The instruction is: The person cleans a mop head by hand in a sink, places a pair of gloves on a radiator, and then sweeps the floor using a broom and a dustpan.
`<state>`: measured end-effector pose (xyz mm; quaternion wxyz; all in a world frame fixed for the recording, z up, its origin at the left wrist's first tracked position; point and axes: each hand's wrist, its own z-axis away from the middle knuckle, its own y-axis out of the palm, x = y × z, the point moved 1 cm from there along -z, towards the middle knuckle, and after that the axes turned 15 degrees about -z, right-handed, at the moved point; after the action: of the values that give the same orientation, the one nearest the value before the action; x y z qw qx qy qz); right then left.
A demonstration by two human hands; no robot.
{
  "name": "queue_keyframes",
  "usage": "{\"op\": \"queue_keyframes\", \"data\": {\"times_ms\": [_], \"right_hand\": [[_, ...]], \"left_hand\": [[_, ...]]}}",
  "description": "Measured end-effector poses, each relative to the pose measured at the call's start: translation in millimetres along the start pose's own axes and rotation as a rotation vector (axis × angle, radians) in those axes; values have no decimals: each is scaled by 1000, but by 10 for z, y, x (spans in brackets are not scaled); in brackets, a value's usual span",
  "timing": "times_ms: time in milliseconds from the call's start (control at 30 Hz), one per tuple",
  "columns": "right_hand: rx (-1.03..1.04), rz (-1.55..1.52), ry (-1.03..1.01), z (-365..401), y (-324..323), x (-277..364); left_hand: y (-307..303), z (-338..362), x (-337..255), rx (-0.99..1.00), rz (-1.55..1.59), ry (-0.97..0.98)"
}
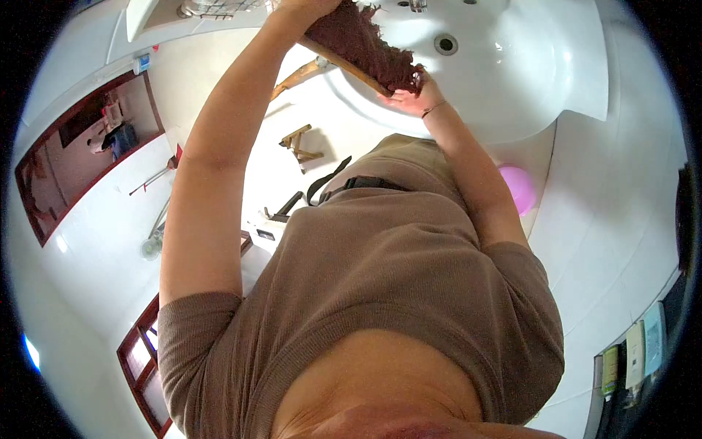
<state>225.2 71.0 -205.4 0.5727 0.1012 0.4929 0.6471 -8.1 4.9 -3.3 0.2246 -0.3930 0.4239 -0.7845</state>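
Note:
A long flat piece with a light brown edge and dark brown shaggy material (365,45) slants over the left side of the white washbasin (512,95). At the top edge of the view, my left hand (311,7) is closed round its upper end, with the fingertips partly out of sight. My right hand (415,96), with a thin band at the wrist, holds the lower end, its fingers against the edge and the shaggy strands. Beyond the strands, the basin's round drain (446,44) is visible.
A wire rack (219,7) is at the upper left. Below the basin are a small wooden stool (300,146) and a pink round object (518,190). Dark red frames (150,84) are at the left. Bottles or packets (635,355) stand at the lower right.

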Motion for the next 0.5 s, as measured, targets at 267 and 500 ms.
{"op": "queue_keyframes", "data": {"times_ms": [267,500], "right_hand": [[174,-134,-295,298,548,-333],[288,240,-245,50,982,19]], "left_hand": [[371,4,7,-529,-541,443],[232,79,-78,-372,-729,484]]}}
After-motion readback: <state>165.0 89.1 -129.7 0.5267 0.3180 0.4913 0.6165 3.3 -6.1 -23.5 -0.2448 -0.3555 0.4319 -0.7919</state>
